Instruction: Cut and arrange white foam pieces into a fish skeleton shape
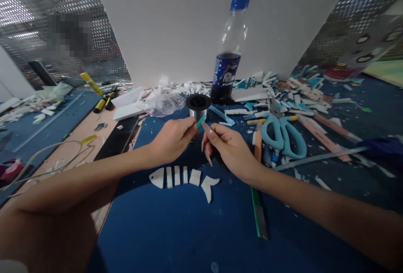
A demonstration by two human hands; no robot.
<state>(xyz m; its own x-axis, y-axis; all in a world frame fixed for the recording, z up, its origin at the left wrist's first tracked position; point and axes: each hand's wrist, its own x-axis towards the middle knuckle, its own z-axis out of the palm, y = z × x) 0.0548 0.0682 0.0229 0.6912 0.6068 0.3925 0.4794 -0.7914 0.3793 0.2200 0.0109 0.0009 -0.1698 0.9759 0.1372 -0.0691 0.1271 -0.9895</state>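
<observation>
My left hand [174, 136] and my right hand [231, 147] meet fingertip to fingertip over the blue mat, both closed in a pinch. A small teal tip [201, 121] shows at my left thumb; I cannot tell if it is a nail or a held piece. Whatever lies between the fingers is too small to make out. Just behind them stands a black-rimmed spool [198, 102]. Below lies a row of white foam fish pieces: a head with an eye hole [157, 178], several body strips [177, 175] and a forked tail [208, 186].
A part-full Pepsi bottle [227, 65] stands behind, before a white panel [176, 25]. Blue-handled scissors [283, 134] and foam scraps [302, 92] lie right. A green-edged cutter [259, 218] lies near my right forearm. Yellow-capped glue [91, 83] and a plastic bag [166, 103] are left.
</observation>
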